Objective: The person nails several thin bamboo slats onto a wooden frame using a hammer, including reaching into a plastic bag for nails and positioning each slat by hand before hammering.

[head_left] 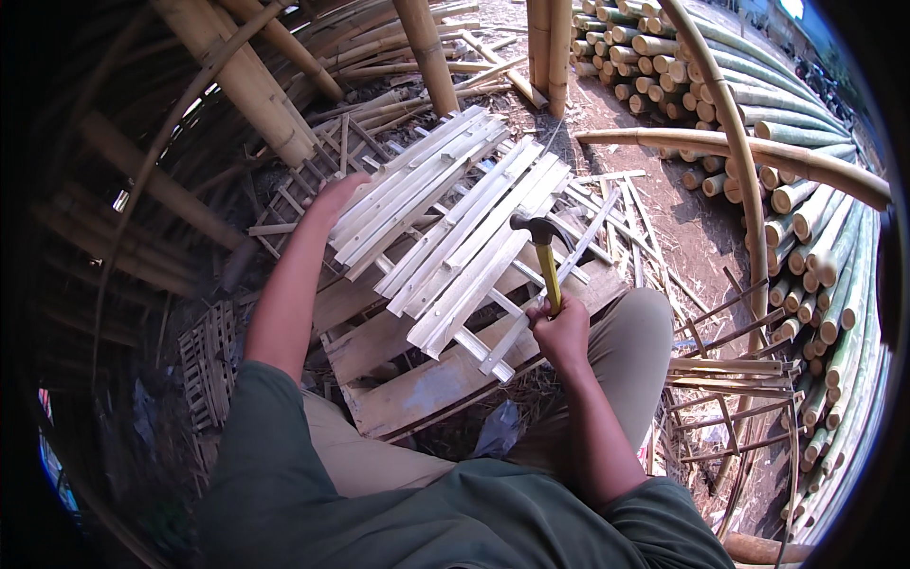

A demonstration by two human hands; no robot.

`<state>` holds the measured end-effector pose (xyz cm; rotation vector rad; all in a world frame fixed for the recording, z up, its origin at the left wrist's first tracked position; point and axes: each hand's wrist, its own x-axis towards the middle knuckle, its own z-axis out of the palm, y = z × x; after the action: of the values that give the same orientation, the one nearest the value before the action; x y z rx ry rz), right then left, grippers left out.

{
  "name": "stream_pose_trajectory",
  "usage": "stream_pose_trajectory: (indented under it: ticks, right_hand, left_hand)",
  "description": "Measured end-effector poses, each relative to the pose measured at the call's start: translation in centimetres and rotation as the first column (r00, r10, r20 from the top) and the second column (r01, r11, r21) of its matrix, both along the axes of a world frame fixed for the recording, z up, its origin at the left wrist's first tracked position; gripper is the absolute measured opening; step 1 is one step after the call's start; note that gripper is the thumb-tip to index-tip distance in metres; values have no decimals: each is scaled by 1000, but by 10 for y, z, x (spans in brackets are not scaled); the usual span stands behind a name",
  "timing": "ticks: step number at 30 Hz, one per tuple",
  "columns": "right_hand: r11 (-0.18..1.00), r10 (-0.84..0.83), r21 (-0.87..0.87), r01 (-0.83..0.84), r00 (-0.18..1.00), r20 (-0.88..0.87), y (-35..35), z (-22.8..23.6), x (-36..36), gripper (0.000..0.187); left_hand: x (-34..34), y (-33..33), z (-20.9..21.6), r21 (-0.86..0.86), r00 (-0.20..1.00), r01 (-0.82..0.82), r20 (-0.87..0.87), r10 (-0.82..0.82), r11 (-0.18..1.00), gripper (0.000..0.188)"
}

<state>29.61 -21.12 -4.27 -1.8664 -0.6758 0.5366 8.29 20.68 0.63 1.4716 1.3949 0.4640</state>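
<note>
My right hand [561, 330] is closed round the yellow handle of a claw hammer [546, 248]. Its dark head is over the right side of a panel of pale bamboo slats [455, 251]. The slats lie side by side across thin crosspieces, with a gap near the middle. At the panel's far left edge, my left hand [337, 196] grips the end of the slats; its fingers are partly hidden. Beneath the panel is a low wooden plank platform [417, 384], between my knees.
Cut bamboo poles [825, 237] are stacked high on the right. Upright bamboo posts [427, 57] stand ahead, and a curved pole [664, 139] crosses at the right. Loose strips [654, 237] litter the ground. Small slatted frames lie left [209, 356] and right [725, 422].
</note>
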Motion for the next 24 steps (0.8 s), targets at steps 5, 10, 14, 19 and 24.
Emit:
stream_pose_trajectory:
  ticks: [5, 10, 14, 19, 24]
  right_hand:
    - [998, 12, 65, -6, 997, -83, -5, -1, 9, 29]
    - [989, 82, 137, -59, 982, -170, -2, -10, 5, 29]
    - [987, 113, 114, -109, 993, -37, -2, 13, 16, 31]
    - [974, 224, -32, -223, 952, 206, 26, 65, 45, 51]
    - [945, 319, -209, -251, 848, 424, 90, 89, 68, 40]
  left_hand:
    - [24, -29, 27, 45, 998, 3, -62, 0, 999, 63]
    - [2, -44, 45, 49, 985, -56, 166, 47, 997, 54]
    - [-24, -77, 72, 17, 960, -65, 275, 58, 998, 49]
    - [-73, -143, 92, -134, 835, -324, 424, 350, 936, 48]
    - [-111, -183, 48, -320, 704, -396, 496, 509, 861, 49]
